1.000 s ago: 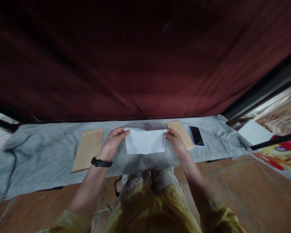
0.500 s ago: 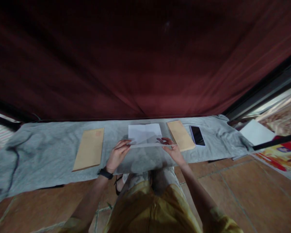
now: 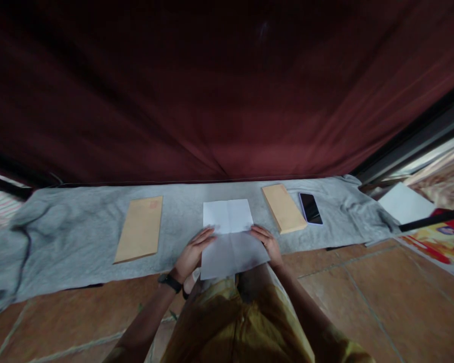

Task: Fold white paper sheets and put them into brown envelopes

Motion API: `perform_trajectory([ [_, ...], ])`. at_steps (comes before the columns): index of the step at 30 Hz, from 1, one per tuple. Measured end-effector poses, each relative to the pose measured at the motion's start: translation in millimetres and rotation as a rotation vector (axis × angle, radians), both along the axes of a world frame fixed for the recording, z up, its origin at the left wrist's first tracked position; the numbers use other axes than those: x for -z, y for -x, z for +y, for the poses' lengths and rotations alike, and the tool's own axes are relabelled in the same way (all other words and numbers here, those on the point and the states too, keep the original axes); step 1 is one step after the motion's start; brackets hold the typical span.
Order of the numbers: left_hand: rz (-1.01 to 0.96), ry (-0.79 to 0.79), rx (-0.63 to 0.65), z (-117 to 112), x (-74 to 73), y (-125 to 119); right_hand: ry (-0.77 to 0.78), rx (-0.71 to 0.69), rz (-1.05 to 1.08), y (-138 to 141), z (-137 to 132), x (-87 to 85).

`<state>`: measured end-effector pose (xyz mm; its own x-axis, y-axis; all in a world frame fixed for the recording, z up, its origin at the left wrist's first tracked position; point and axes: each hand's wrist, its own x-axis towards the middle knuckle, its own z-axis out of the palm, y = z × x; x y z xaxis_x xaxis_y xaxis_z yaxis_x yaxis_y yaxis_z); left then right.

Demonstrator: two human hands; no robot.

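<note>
A creased white sheet of paper lies unfolded on the grey cloth, its near half hanging toward my lap. My left hand, with a black wristband, rests on the sheet's left edge with its fingers stretched out. My right hand lies on the right edge, fingers flat. A brown envelope sits to the left of the sheet. A stack of brown envelopes sits to the right.
A dark phone lies beside the stack of envelopes. A dark red curtain hangs behind the cloth. White sheets and a colourful print lie at the right. The tiled floor runs in front.
The sheet was held folded in both hands, then opened out toward me; it now lies flat. Both hands moved nearer to me and now press on its side edges.
</note>
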<state>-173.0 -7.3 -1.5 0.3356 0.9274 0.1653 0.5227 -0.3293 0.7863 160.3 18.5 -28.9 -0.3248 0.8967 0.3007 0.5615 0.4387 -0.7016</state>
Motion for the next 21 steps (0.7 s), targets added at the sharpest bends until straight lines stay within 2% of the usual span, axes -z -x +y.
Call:
perform_trajectory([
  [4, -0.079, 0.035, -0.041, 17, -23.3, -4, -0.045, 0.009, 0.07, 5, 11, -11.4],
  [6, -0.098, 0.018, -0.028, 25, -28.7, -4, -0.044, 0.016, 0.068, 6, 14, -15.5],
  [8, -0.089, 0.014, -0.022, 30, -25.9, -2, -0.028, 0.022, 0.056, 5, 15, -15.8],
  [13, 0.005, 0.027, -0.026, 24, 0.4, 5, -0.001, 0.051, 0.004, -4, 5, -2.3],
  [15, 0.019, 0.013, -0.042, 20, 6.4, 8, 0.005, 0.063, -0.009, -6, 0, 2.4],
  [21, -0.147, 0.12, -0.192, 24, 1.5, 5, 0.033, 0.115, 0.054, -5, 2, 2.9],
])
